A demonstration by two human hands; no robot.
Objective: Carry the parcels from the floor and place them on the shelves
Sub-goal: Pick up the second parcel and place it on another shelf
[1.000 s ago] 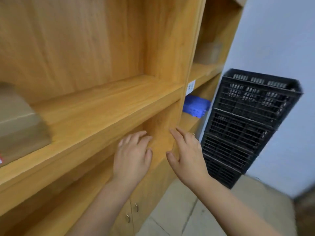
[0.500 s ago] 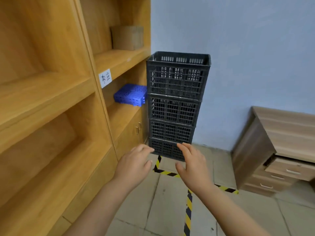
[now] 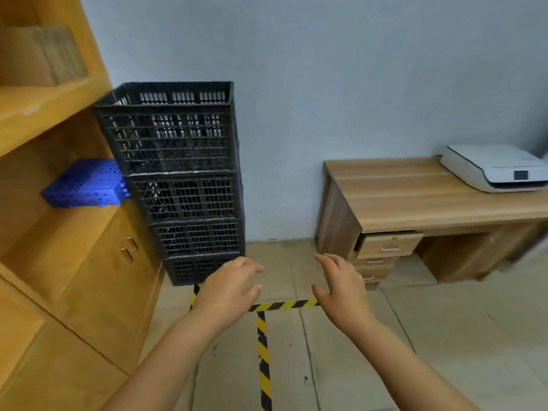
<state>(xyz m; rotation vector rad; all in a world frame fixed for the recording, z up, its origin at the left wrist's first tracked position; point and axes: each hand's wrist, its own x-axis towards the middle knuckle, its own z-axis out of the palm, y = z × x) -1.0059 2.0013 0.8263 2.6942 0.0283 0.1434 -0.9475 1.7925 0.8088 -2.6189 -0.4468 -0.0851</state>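
Both of my hands are held out in front of me above the tiled floor, empty, with relaxed fingers. My left hand [image 3: 229, 287] hovers in front of the lowest black crate. My right hand [image 3: 344, 287] is about a hand's width to its right. The wooden shelves [image 3: 47, 105] run along the left edge. A brown cardboard parcel [image 3: 38, 56] stands on the upper shelf at the top left. No parcel shows on the floor.
A stack of black plastic crates [image 3: 175, 173] stands against the wall beside the shelves. A blue perforated basket [image 3: 86, 185] lies on a lower shelf. A wooden desk [image 3: 415, 197] with drawers and a white printer [image 3: 492, 167] is at the right. Yellow-black tape [image 3: 264, 351] marks the floor.
My view has swung right, away from the shelves toward the crates, the desk and the floor. Both hands stayed empty and moved slightly apart.
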